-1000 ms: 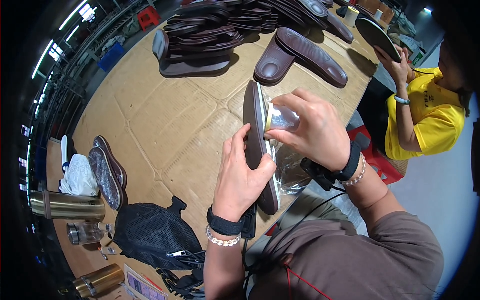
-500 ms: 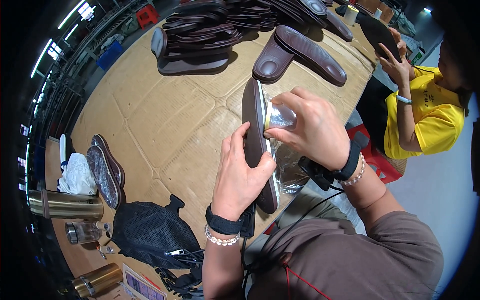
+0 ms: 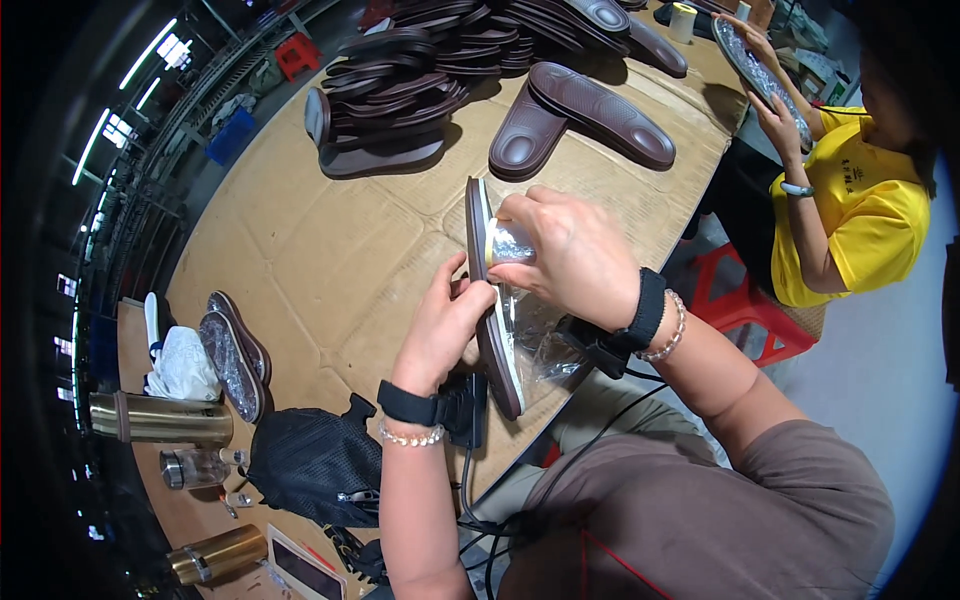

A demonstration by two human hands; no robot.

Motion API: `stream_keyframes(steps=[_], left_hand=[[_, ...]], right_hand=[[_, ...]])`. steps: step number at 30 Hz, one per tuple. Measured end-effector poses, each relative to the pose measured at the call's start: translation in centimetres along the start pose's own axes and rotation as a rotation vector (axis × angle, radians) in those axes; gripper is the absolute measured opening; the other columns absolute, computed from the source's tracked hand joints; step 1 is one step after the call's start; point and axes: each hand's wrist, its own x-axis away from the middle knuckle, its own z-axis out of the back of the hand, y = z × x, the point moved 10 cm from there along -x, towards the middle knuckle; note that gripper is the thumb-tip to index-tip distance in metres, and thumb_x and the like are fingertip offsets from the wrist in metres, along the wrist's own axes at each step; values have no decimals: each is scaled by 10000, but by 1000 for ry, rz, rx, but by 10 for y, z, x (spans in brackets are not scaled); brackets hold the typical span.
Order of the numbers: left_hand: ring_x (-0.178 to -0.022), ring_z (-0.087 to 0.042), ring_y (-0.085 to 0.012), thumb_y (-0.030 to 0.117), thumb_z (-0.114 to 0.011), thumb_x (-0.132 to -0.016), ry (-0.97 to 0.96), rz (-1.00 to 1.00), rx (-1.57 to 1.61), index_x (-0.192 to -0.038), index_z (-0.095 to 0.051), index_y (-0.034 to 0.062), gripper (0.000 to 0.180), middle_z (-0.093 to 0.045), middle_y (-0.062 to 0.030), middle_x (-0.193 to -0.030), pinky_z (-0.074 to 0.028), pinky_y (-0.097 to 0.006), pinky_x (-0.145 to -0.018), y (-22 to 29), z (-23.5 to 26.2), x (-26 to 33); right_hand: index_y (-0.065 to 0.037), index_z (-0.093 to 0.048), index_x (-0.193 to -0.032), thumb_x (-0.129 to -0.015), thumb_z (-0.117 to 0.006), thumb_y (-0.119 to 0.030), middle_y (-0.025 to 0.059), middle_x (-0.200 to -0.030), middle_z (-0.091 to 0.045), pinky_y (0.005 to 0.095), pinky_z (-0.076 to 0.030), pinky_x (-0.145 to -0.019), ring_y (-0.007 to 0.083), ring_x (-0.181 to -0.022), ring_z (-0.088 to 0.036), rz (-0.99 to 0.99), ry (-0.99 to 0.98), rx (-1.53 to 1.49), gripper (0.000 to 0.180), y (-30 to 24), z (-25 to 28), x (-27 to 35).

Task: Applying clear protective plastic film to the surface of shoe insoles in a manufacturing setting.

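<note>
Two hands work one dark brown shoe sole (image 3: 487, 300) held on edge above the cardboard-covered table (image 3: 300, 250); the left hand (image 3: 443, 325) grips its lower half, the right hand (image 3: 570, 255) pinches clear plastic film (image 3: 515, 243) against its upper part; since a second ago the grip is unchanged, so the wrapping continues; a co-worker's hand (image 3: 770, 110) lifts another sole beyond.
</note>
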Motion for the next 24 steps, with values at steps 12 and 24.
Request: stream_keyframes(steps=[12,24], left_hand=[[-1009,-567,-131,239,-677,-943,4,-81,66,-1501,-436,-67,681,-595,-73,-1163,-480,-276,-913,1,-9,-3],[-1215,-614,-280,306,-699,-883,34,-178,-16,-1566,-363,-109,867,-553,-239,-1383,-490,-367,-1056,-12,-8,-9]], right_hand=[[-13,-674,-1152,-834,-847,-359,203,-952,-670,478,-544,-790,415,-910,-678,91,-149,-102,501,21,-12,-5],[-3,-724,-1126,-794,-887,-336,223,-900,-719,479,-564,-768,413,-852,-717,21,-189,-220,498,30,1,-13]])
